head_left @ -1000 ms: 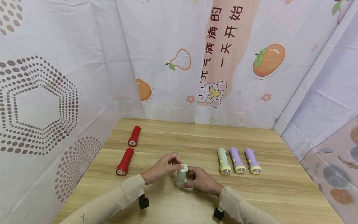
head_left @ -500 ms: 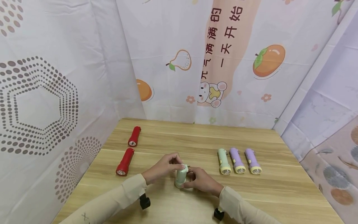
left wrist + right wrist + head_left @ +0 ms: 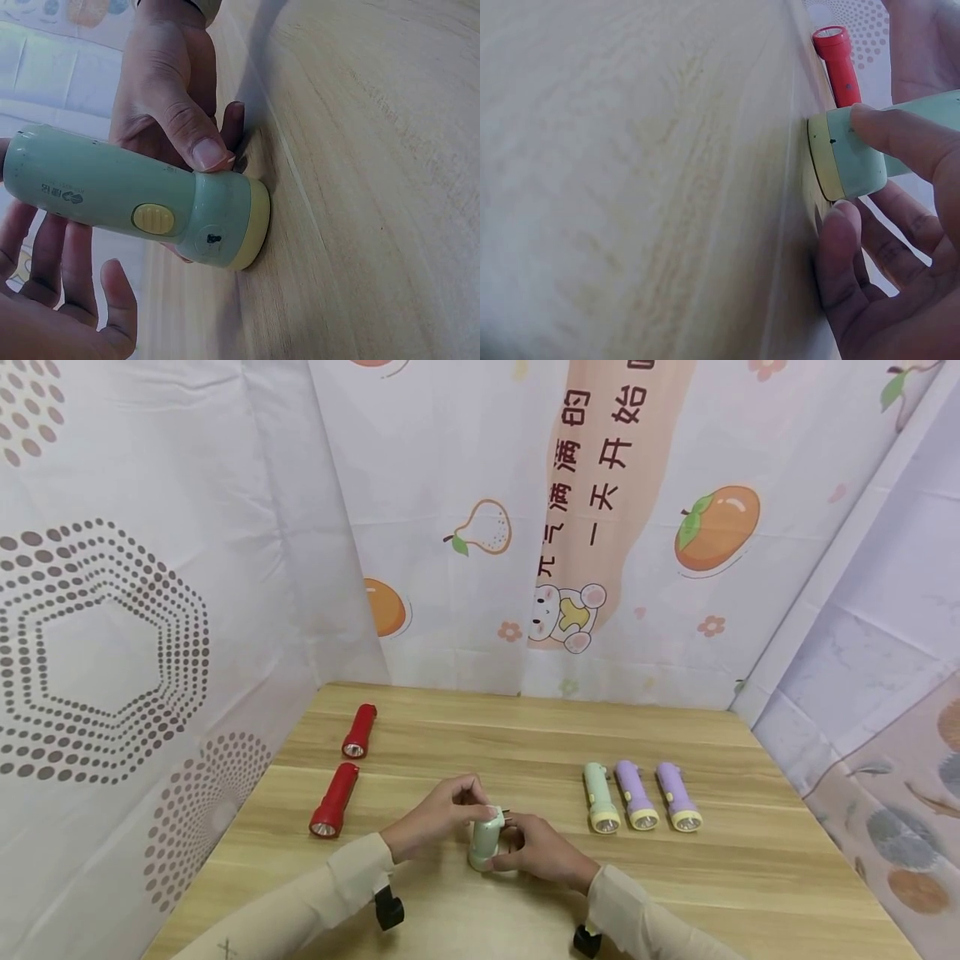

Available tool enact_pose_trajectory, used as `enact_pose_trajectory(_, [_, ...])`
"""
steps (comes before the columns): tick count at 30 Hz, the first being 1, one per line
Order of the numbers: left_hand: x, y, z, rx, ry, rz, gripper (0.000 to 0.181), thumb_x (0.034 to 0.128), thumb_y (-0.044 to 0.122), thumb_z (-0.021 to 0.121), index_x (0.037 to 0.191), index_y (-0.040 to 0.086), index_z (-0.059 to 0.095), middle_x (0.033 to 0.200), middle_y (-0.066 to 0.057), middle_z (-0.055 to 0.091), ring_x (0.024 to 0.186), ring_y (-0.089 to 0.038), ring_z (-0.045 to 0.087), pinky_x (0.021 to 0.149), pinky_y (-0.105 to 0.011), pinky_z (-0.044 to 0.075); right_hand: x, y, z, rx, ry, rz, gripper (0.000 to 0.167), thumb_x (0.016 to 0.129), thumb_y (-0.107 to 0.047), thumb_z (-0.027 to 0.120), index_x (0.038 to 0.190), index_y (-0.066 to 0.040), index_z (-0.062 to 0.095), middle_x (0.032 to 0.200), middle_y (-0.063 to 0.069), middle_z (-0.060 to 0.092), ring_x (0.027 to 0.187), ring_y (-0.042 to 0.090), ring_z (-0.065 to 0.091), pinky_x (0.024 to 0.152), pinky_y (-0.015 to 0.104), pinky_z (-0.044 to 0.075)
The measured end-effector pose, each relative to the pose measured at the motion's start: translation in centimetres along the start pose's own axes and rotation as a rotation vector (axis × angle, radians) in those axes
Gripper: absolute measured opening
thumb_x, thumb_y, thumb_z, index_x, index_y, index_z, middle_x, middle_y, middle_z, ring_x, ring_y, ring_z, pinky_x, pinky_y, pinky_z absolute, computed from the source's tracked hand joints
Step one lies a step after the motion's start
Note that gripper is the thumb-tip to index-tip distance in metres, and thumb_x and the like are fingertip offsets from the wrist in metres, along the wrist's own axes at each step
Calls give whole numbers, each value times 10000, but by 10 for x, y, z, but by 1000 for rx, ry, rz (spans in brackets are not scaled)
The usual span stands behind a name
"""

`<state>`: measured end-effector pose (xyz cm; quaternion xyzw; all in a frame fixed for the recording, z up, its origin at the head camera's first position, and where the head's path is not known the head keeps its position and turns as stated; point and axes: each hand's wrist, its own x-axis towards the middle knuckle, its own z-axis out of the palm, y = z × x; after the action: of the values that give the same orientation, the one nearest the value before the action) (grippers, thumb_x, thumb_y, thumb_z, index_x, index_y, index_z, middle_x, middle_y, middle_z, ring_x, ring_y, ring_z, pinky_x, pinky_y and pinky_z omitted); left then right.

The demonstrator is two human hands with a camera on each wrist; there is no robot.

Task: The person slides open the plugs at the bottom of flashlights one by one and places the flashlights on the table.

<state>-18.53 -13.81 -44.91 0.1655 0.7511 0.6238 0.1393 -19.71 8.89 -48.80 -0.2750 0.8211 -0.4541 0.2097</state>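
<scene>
A pale green flashlight (image 3: pixel 486 843) stands upright on the table, its yellow-rimmed lamp end down. Two thin metal prongs (image 3: pixel 507 817) stick out near its top, pointing right. My left hand (image 3: pixel 435 814) holds the top end, the thumb lying over it; how its other fingers touch there is partly hidden. Low down, my right hand (image 3: pixel 546 852) grips the lamp end, with the thumb on the near side. In the left wrist view, the flashlight (image 3: pixel 105 180) shows a yellow switch (image 3: pixel 153 219). In the right wrist view, the right thumb presses the flashlight's head (image 3: pixel 859 161).
Two red flashlights (image 3: pixel 334 800) (image 3: pixel 360 731) lie at the left of the wooden table (image 3: pixel 465 735). At the right lie another green flashlight (image 3: pixel 600 797) and two purple ones (image 3: pixel 636 793) (image 3: pixel 677 795) in a row. Printed curtains (image 3: pixel 450 593) hang around the table.
The head view has tilted up slightly, so everything sits a little lower in it. Both hands keep their hold on the green flashlight, which stays in place; the prongs show a bit more clearly.
</scene>
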Motion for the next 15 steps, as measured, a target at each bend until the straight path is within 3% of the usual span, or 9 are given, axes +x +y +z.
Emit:
enact_pose_trajectory(8, [1, 4, 4, 15, 14, 21, 218, 955, 261, 747, 948, 82, 621, 1013, -49, 653, 968, -215, 581, 889, -398, 451, 0, 1, -2, -16, 6, -10, 457, 852, -305, 861, 1272, -243, 691, 1102, -91, 688, 762, 139, 543, 653, 261, 454])
enact_pose_trajectory(15, [-4, -6, -2, 161, 23, 83, 203, 953, 356, 755, 1017, 186, 665, 1017, 13, 670, 953, -200, 597, 842, -348, 482, -1, 0, 5, 32, 23, -24, 463, 843, -289, 869, 1268, -236, 692, 1021, -36, 678, 763, 124, 526, 680, 253, 444])
